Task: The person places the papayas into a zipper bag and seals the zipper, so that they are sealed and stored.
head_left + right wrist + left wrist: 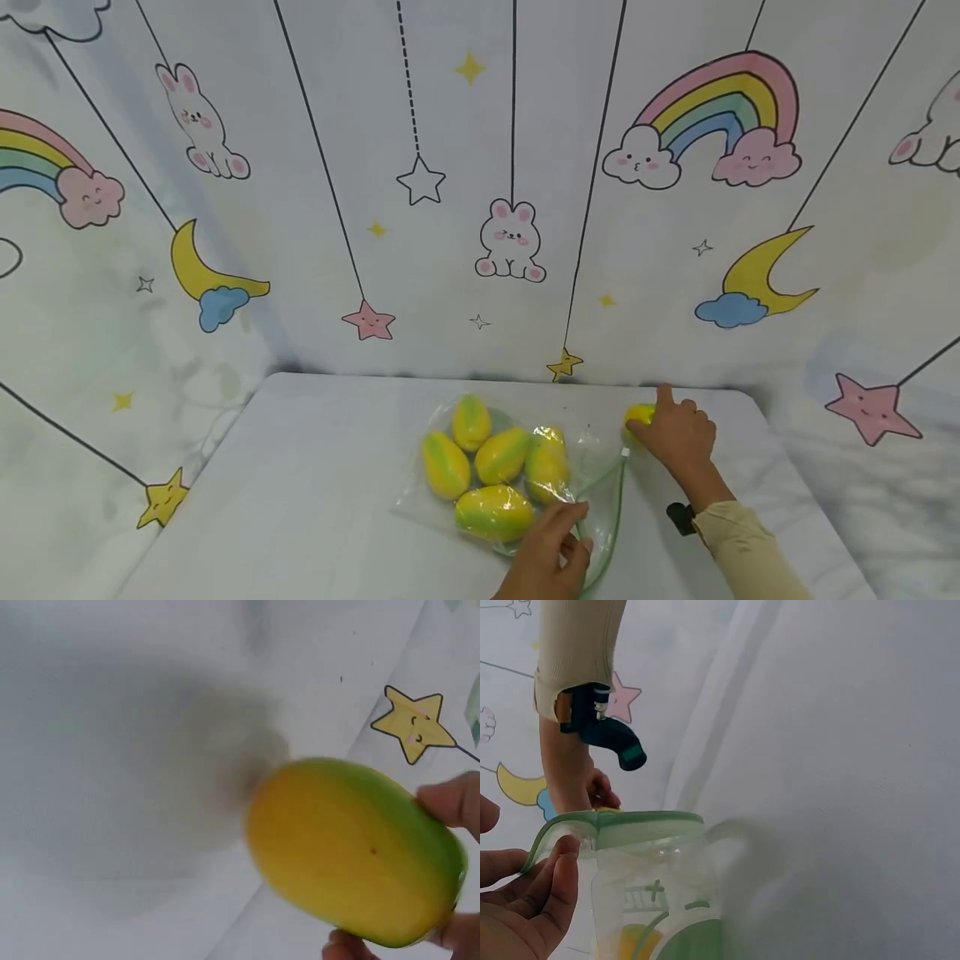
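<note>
In the right wrist view, a yellow-green mango (pixel 352 851) is held between the thumb and fingers of my right hand (pixel 681 435). That hand is at the table's back right, beyond the bag. A clear plastic zip bag (pixel 660 877) with a green edge (pixel 619 500) lies mid-table, its mouth toward the right. Several mangoes (pixel 492 512) are inside it. My left hand (pixel 546 554) grips the bag by its green-edged opening, which stands apart in the left wrist view. A white zip slider (pixel 626 452) sits at the far corner of the opening.
The bag lies on a white-covered table (pixel 300 483). Behind the table rises a white backdrop (pixel 450 275) printed with rabbits, stars, moons and rainbows. A dark device (pixel 681 518) is strapped at my right wrist, beside a beige sleeve (pixel 750 554).
</note>
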`<state>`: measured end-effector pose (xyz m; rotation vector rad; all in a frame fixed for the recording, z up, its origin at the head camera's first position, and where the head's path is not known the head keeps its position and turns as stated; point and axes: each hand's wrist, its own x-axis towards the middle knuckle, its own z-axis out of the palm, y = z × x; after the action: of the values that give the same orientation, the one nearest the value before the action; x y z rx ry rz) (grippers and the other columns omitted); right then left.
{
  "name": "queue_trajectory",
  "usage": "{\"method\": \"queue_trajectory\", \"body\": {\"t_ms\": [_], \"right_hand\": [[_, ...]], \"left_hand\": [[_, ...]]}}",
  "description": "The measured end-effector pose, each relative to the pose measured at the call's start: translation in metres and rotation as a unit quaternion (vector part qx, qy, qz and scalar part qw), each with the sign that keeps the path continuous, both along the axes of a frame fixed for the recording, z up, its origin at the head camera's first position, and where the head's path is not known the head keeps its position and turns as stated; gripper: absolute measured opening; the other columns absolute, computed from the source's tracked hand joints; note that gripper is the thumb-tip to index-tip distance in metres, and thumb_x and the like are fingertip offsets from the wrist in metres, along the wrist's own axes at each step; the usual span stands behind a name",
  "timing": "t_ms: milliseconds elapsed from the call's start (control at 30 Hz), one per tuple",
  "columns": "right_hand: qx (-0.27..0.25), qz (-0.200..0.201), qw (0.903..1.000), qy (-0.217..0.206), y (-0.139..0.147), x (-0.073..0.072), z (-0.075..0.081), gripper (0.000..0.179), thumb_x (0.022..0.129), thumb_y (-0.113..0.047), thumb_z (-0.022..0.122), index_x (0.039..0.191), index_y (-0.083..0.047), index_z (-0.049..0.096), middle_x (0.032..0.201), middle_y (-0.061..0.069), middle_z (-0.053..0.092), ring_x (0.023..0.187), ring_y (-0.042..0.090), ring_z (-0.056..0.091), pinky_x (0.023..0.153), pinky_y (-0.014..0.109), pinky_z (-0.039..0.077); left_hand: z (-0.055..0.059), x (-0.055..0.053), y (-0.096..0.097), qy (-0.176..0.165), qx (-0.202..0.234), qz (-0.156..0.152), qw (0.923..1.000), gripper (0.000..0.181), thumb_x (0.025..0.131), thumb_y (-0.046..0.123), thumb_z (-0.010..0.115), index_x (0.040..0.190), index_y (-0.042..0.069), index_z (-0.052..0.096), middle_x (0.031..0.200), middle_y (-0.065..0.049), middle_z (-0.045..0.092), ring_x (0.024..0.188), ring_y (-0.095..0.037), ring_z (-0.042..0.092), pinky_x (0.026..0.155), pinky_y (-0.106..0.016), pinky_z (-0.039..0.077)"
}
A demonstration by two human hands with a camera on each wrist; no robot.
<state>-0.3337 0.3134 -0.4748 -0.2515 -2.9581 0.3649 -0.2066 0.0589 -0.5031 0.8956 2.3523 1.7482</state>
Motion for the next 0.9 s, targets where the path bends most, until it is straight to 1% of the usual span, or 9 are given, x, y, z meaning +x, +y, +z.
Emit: {"method": "queue_trajectory", "body": {"t_ms": [100, 200, 267, 333, 467, 533, 700, 800, 900], "right_hand": [[-0.003, 0.009, 0.9998, 0.017, -0.001, -0.004, -0.002, 0.065, 0.079, -0.040, 0.073, 0.122, 0.003, 0.051, 0.085, 0.030, 0.051, 0.077, 0.046, 0.053, 0.059, 0.048, 0.041], [-0.056, 0.023, 0.9978, 0.027, -0.002, -0.011, -0.009, 0.065, 0.082, -0.032, 0.072, 0.134, 0.000, 0.050, 0.102, 0.036, 0.047, 0.086, 0.049, 0.052, 0.065, 0.051, 0.045], [-0.098, 0.029, 0.9942, 0.032, -0.002, -0.014, -0.017, 0.068, 0.085, -0.026, 0.070, 0.142, -0.002, 0.043, 0.113, 0.038, 0.042, 0.091, 0.050, 0.053, 0.071, 0.053, 0.048], [-0.127, 0.031, 0.9900, 0.052, -0.001, -0.016, -0.026, 0.071, 0.087, -0.020, 0.068, 0.147, -0.002, 0.035, 0.121, 0.039, 0.039, 0.093, 0.052, 0.055, 0.075, 0.057, 0.050], [-0.143, 0.036, 0.9846, 0.094, 0.003, -0.015, -0.042, 0.075, 0.090, -0.013, 0.065, 0.152, -0.005, 0.023, 0.133, 0.039, 0.036, 0.101, 0.056, 0.055, 0.081, 0.065, 0.049], [-0.146, 0.040, 0.9839, 0.095, 0.005, -0.013, -0.046, 0.079, 0.091, -0.011, 0.065, 0.154, -0.010, 0.018, 0.137, 0.039, 0.034, 0.105, 0.057, 0.054, 0.081, 0.068, 0.048], [-0.165, 0.039, 0.9841, 0.053, 0.006, -0.011, -0.054, 0.095, 0.090, -0.006, 0.067, 0.158, -0.022, 0.002, 0.139, 0.041, 0.031, 0.109, 0.060, 0.050, 0.082, 0.072, 0.046], [-0.182, 0.034, 0.9810, 0.057, 0.005, -0.013, -0.059, 0.097, 0.088, -0.003, 0.067, 0.158, -0.023, 0.002, 0.137, 0.042, 0.032, 0.111, 0.061, 0.048, 0.084, 0.073, 0.045], [-0.198, 0.041, 0.9774, 0.062, 0.006, -0.013, -0.064, 0.094, 0.089, -0.003, 0.064, 0.158, -0.019, 0.003, 0.135, 0.040, 0.036, 0.114, 0.058, 0.046, 0.089, 0.072, 0.042]], "left_hand": [[0.002, -0.003, -0.003, -0.004, 0.006, 0.001, 1.0000, 0.036, 0.101, 0.016, 0.053, 0.135, 0.003, 0.055, 0.124, -0.008, 0.057, 0.086, 0.007, 0.056, 0.073, -0.015, 0.052], [0.002, -0.006, -0.004, 0.012, 0.014, 0.008, 0.9998, 0.035, 0.101, 0.014, 0.054, 0.134, 0.003, 0.056, 0.122, -0.008, 0.059, 0.085, 0.006, 0.056, 0.074, -0.016, 0.052], [0.003, -0.007, -0.004, 0.031, 0.017, 0.012, 0.9993, 0.035, 0.100, 0.012, 0.054, 0.134, 0.003, 0.056, 0.120, -0.008, 0.060, 0.085, 0.005, 0.057, 0.074, -0.016, 0.053], [0.003, -0.007, -0.003, 0.033, 0.017, 0.009, 0.9993, 0.035, 0.100, 0.012, 0.054, 0.134, 0.003, 0.056, 0.120, -0.008, 0.060, 0.085, 0.005, 0.057, 0.074, -0.015, 0.053], [0.004, -0.006, -0.001, 0.023, 0.018, 0.000, 0.9996, 0.036, 0.101, 0.013, 0.053, 0.135, 0.002, 0.055, 0.120, -0.010, 0.059, 0.085, 0.005, 0.056, 0.074, -0.015, 0.053], [0.005, -0.005, -0.001, 0.021, 0.016, 0.000, 0.9997, 0.036, 0.101, 0.013, 0.053, 0.134, 0.002, 0.055, 0.119, -0.011, 0.059, 0.085, 0.005, 0.056, 0.073, -0.015, 0.053], [0.004, -0.005, -0.002, 0.011, 0.009, 0.004, 0.9999, 0.036, 0.101, 0.016, 0.052, 0.134, 0.002, 0.055, 0.120, -0.010, 0.059, 0.084, 0.006, 0.056, 0.072, -0.015, 0.052], [0.002, -0.005, -0.002, 0.010, 0.008, 0.004, 0.9999, 0.036, 0.101, 0.017, 0.052, 0.135, 0.002, 0.055, 0.121, -0.009, 0.059, 0.084, 0.006, 0.056, 0.073, -0.015, 0.052], [-0.002, -0.004, -0.002, 0.026, 0.003, 0.011, 0.9996, 0.035, 0.101, 0.015, 0.052, 0.133, 0.001, 0.056, 0.119, -0.009, 0.060, 0.083, 0.006, 0.056, 0.072, -0.015, 0.052]]}}
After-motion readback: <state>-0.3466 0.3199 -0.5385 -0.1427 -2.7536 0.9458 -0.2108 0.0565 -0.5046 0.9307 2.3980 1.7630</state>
